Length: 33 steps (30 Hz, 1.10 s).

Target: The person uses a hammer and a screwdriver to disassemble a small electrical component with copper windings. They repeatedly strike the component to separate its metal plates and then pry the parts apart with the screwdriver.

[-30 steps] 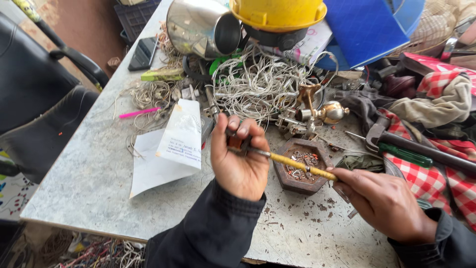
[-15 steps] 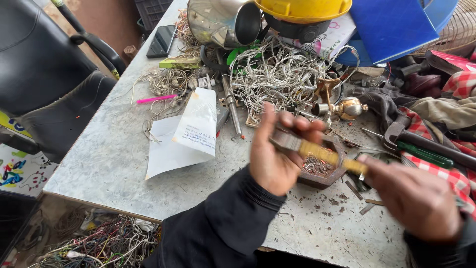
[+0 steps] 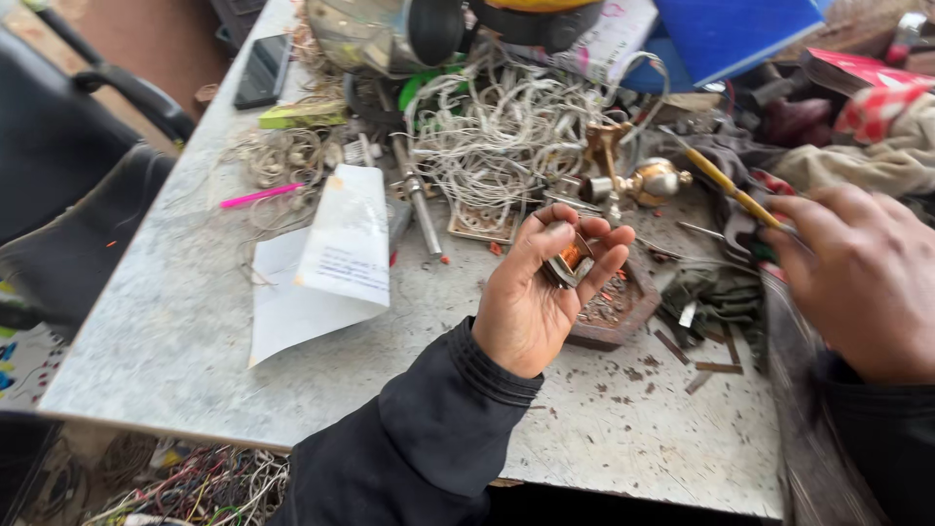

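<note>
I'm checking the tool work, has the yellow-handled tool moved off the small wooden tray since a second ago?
Yes. The yellow-handled tool, in the right hand, now sits up and right of the wooden tray; earlier it lay across it.

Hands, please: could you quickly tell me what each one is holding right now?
Left hand: closed around a small metal part with copper.
Right hand: closed on a yellow-handled tool, blurred.

The right hand (image 3: 862, 282) is smeared by motion blur, so its grip on the yellow-handled tool (image 3: 726, 182) cannot be made out. The small metal and copper part (image 3: 567, 261) is half hidden behind the curled fingers (image 3: 609, 255) of the left hand (image 3: 545, 297). The top edge crops the blue folder (image 3: 740, 29) and the dark helmet (image 3: 550, 21).
</note>
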Motion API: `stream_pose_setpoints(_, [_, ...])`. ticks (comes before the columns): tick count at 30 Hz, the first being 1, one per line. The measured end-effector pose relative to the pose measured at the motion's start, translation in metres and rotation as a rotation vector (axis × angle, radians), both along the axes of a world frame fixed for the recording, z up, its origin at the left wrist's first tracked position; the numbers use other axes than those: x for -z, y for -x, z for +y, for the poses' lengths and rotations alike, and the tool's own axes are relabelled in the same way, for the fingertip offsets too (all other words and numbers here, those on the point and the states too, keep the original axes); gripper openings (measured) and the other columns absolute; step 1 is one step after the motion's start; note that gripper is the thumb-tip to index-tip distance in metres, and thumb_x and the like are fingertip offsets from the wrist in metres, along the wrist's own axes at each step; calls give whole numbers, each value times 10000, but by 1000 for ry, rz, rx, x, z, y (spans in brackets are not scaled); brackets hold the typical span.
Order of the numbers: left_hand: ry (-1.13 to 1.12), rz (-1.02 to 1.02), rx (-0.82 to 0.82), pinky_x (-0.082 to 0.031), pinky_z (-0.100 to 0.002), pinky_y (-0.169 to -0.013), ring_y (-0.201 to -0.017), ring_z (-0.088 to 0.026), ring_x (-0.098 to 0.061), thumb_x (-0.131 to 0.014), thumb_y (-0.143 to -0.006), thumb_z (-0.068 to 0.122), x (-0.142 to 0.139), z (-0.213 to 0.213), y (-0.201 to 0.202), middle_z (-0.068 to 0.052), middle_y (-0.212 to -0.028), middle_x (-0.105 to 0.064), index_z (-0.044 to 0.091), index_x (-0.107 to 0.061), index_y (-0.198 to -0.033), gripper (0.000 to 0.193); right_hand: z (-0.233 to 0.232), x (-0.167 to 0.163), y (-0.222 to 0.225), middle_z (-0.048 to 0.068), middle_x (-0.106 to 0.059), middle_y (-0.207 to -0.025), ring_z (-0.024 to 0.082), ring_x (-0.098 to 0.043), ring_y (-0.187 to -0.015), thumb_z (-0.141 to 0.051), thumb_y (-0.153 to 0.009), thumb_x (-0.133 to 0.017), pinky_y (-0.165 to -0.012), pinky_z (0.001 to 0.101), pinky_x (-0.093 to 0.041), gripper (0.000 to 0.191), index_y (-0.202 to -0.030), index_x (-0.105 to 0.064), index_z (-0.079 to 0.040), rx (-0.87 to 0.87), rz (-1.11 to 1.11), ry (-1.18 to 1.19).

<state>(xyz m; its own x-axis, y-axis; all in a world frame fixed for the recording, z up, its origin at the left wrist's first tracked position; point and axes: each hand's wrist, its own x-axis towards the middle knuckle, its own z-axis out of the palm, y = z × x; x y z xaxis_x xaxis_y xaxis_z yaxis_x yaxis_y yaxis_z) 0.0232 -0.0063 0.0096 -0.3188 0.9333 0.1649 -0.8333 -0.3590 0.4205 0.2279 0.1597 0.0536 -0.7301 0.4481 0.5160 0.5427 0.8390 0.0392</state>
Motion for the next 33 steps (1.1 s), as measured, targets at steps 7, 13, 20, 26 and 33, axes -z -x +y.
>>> stream_pose_setpoints(7, [179,62,179,-531,-354,-1084,-1264,-240,-596,-521,-1096,203,8,4,-18,-125,-1271,-595,85,-425,-1295,251,-42,14,-4,89,-697,-992,265,-669,-881,-159,-757,-872,-768,398,-538,333,-1040,-740,-45,-587,243,111])
stream_pose_setpoints(13, [191,170,314,-536,-329,-1034,-1193,-147,-603,-516,-1123,355,19,2,-31,-106,-1358,-577,72,-417,-1400,408,-47,4,5,80,-687,-1066,279,-673,-962,-145,-746,-843,-803,403,-551,334,-1045,-727,-52,-681,227,60])
stream_pose_setpoints(20, [190,276,456,-547,-356,-1082,-1216,-222,-638,-503,-1109,333,11,-4,-26,-102,-1375,-579,90,-401,-1489,462,-43,8,-1,105,-667,-1079,316,-670,-1025,-44,-748,-790,-848,422,-553,331,-1071,-718,-37,-625,263,151])
stream_pose_setpoints(26, [297,408,530,-616,-328,-840,-1007,-252,-739,-547,-1113,321,7,-3,-19,-174,-1151,-703,40,-436,-1437,444,-37,10,-4,115,-654,-1068,309,-649,-1031,-47,-805,-762,-870,421,-532,265,-1056,-683,-17,-573,299,327])
stream_pose_setpoints(33, [513,822,396,-496,-220,-473,-634,-131,-686,-652,-938,507,-9,-9,-22,-51,-748,-704,43,-541,-1357,635,-42,9,-6,102,-653,-1014,295,-648,-991,-81,-833,-764,-828,417,-511,185,-982,-662,-37,-533,307,411])
